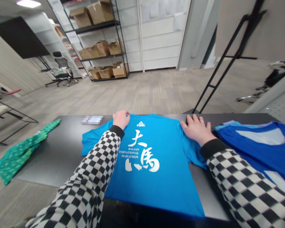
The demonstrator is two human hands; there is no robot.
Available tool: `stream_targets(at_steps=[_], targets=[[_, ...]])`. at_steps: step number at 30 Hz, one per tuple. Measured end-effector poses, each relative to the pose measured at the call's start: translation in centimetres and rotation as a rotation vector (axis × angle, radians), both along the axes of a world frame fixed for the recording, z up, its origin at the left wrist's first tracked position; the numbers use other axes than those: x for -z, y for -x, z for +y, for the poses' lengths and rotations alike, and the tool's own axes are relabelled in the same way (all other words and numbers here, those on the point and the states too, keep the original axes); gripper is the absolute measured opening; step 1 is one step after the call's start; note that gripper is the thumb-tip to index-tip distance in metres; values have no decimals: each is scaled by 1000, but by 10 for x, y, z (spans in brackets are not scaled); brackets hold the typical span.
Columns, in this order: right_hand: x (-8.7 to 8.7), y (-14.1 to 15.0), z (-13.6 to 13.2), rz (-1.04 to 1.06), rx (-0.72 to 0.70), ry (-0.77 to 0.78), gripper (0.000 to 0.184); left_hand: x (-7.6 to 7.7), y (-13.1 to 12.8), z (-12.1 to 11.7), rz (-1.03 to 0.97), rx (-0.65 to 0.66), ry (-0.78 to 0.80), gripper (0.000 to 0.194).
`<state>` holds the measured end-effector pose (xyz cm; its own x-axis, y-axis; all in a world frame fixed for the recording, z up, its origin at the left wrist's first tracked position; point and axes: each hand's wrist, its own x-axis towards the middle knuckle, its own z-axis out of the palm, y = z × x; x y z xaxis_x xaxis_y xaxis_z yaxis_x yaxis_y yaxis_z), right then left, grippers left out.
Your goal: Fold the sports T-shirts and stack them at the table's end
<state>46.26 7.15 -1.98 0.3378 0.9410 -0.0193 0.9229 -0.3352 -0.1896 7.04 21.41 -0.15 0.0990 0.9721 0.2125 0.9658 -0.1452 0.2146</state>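
Observation:
A blue T-shirt (pixel 171 177) lies spread on the dark table with white lettering up, its collar at the far side and its hem over the near edge. My left hand (pixel 121 119) is at the shirt's far left shoulder, fingers curled down on the fabric at the edge; part of the grip is hidden. On the far right shoulder and sleeve rests my right hand (pixel 199 129), its fingers spread. My left forearm covers part of the shirt's left side and print.
A green patterned garment (pixel 26 152) lies at the table's (pixel 54 158) left end. Blue-and-white clothing (pixel 256 142) is piled at the right. A small blurred packet (pixel 92 119) sits near the far edge. Beyond stand a black metal stand (pixel 218 69) and shelves with cardboard boxes (pixel 105 72).

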Motion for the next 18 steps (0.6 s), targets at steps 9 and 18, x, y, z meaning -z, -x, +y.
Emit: stream_targets(at_steps=[9, 18], targets=[[2, -2, 2, 6, 1, 0, 90, -1, -5, 2, -81, -44, 25, 27], [-1, 0, 0, 7, 9, 16, 88, 0, -3, 2, 6, 40, 15, 34]])
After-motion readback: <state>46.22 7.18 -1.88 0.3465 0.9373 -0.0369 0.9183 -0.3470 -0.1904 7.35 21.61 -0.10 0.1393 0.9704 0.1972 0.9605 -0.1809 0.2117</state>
